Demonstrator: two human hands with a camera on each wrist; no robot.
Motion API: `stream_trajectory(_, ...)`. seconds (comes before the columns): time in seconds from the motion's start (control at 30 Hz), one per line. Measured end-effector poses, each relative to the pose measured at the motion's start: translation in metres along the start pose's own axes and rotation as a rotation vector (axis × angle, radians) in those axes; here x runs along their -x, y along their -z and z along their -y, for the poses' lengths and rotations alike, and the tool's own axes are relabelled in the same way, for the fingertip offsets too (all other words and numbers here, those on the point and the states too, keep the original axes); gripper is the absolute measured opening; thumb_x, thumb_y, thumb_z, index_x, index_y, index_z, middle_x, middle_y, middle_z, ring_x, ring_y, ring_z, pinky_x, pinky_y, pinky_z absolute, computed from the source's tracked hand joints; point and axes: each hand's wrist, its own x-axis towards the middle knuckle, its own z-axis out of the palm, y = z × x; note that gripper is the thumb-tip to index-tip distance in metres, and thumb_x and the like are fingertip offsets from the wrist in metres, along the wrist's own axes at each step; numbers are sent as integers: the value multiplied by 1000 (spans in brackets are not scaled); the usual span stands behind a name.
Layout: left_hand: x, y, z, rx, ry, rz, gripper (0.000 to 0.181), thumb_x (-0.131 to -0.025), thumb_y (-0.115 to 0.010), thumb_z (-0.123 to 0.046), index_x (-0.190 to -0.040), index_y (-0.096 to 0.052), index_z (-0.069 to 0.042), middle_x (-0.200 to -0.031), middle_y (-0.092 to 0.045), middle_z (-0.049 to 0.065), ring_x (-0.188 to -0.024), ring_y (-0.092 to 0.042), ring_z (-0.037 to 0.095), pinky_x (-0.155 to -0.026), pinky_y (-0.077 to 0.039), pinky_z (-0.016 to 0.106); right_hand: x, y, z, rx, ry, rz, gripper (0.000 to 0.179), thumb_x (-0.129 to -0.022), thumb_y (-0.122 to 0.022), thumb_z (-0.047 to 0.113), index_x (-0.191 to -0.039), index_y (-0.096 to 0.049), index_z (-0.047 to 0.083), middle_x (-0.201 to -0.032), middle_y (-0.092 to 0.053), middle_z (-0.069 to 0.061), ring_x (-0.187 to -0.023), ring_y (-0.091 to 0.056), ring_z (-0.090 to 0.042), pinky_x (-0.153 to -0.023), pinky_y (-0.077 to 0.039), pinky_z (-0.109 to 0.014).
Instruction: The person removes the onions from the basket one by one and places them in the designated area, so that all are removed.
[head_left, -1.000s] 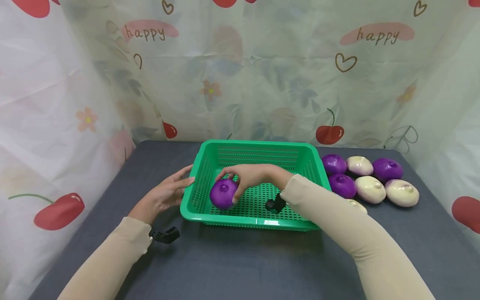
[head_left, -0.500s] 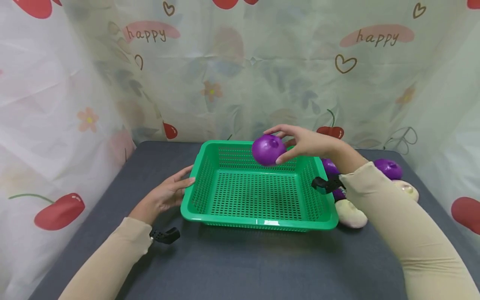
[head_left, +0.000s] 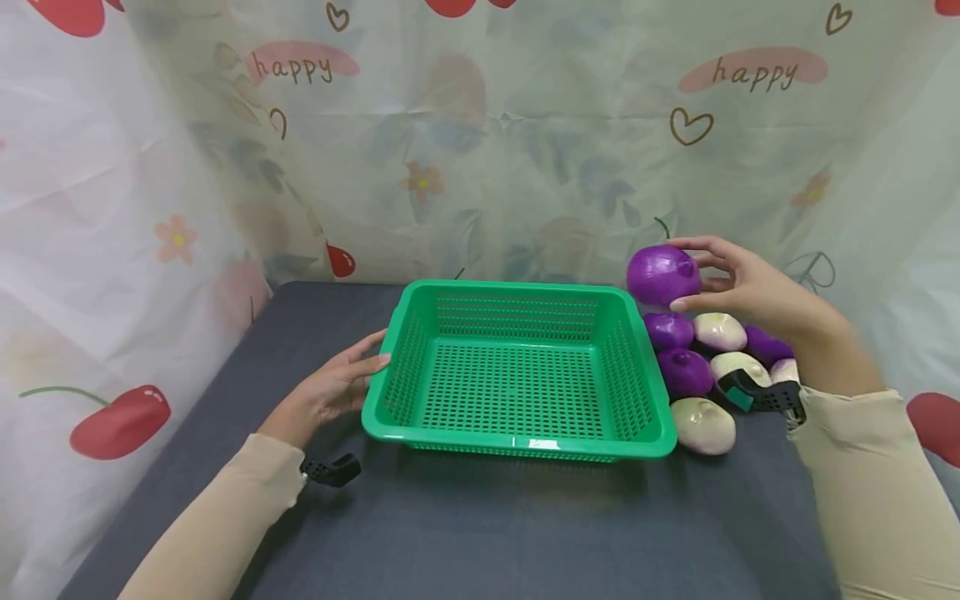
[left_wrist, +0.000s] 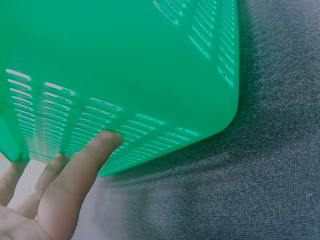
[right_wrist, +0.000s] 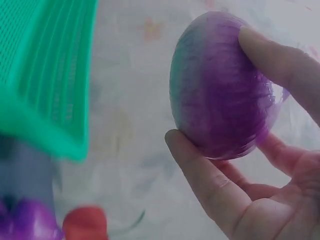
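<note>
My right hand [head_left: 757, 292] holds a glossy purple onion [head_left: 660, 275] in the air, above the back right corner of the green plastic basket [head_left: 517, 450] and the group on the table. In the right wrist view the thumb and fingers grip the onion [right_wrist: 220, 90] from opposite sides. My left hand [head_left: 337, 383] rests against the basket's left side. The left wrist view shows fairly straight fingers [left_wrist: 82, 170] touching the slotted outer wall [left_wrist: 120, 65]. Nothing lies inside the basket.
Right of the basket sit more purple onions [head_left: 684, 372] and several cream-white, onion-like vegetables [head_left: 702, 426], partly hidden by my right wrist and its black strap mount [head_left: 761, 393]. A printed curtain [head_left: 510, 167] hangs behind the dark grey table [head_left: 480, 533].
My right hand has lifted the purple onion out of the basket and carried it up and right, past the basket's right rim. The left hand and basket have stayed in place.
</note>
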Motion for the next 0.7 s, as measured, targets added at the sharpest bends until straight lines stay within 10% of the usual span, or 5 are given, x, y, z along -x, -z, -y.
stream_trajectory(0.47,1,-1,1,19,9,-17,69,-100,-55,-23,-156,-16,-26,-125,-57,6,-103,-66,20,-83,-54,48,49,16,-91,69,-144,-233,77,-89,-71,30,-152,-27,26,-130,-39,-3,-94,-46,9,-69,-48,-17)
stream_trajectory(0.7,1,0,0,38,2,-20,68,-99,-56,-22,-155,-17,-26,-128,-56,7,-104,-66,20,-83,-54,48,72,6,-130,67,-219,-280,86,-88,-72,32,-156,-20,22,-138,-35,-25,-118,-37,-38,-68,-45,-22)
